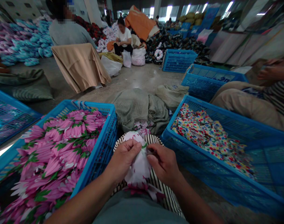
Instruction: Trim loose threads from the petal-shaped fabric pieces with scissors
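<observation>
A white fabric piece (138,171) with small pink marks and a green bit near its top lies over my lap, between my two hands. My left hand (124,157) pinches its upper left part between thumb and fingers. At the right side of the green bit, my right hand (164,161) has its fingers curled together against the fabric; what sits in that pinch is too small to make out. Striped black-and-white cloth (168,189) covers my lap under the piece. More pink-and-white fabric (153,191) bunches below it, close to my body.
To my left stands a blue crate (112,113) full of pink petal-shaped fabric pieces (62,144). A blue crate (209,155) with colourful printed pieces (209,133) is on the right. Ahead lies a grey-green sack (132,105). A co-worker's knee (239,99) is near the right crate.
</observation>
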{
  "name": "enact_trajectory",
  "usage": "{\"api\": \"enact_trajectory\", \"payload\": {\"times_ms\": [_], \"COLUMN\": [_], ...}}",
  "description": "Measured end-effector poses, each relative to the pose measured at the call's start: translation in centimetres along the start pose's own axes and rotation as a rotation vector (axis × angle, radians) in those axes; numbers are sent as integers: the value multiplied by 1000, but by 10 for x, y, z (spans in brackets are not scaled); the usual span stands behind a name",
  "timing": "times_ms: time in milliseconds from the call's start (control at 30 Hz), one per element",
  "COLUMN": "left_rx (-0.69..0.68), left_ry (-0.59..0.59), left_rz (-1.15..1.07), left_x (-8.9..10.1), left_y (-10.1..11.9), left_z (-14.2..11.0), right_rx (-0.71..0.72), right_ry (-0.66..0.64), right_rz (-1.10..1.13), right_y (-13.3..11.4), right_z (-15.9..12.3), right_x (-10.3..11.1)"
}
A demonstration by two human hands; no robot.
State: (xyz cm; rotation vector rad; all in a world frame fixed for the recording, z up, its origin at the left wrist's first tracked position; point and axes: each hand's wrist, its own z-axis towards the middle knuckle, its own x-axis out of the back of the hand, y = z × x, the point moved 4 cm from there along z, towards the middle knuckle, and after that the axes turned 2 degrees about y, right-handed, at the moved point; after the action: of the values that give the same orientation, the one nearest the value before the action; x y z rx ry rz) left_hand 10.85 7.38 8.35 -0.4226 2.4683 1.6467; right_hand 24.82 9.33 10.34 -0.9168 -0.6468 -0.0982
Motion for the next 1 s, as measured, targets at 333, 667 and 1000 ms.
{"api": "enact_trajectory", "payload": {"times_ms": [333, 667, 1000], "left_rx": [56, 49, 92], "left_ry": [-53, -38, -94], "left_rz": [-81, -58, -301], "left_x": [-7, -6, -10], "left_y": [-1, -2, 3], "left_z": [-3, -5, -3], "right_rx": [21, 48, -650], "right_ry": [-3, 16, 130], "right_rz": [-50, -73, 1049], "right_y": [1, 1, 42], "right_z": [4, 2, -9], "right_x": [-1, 0, -25]}}
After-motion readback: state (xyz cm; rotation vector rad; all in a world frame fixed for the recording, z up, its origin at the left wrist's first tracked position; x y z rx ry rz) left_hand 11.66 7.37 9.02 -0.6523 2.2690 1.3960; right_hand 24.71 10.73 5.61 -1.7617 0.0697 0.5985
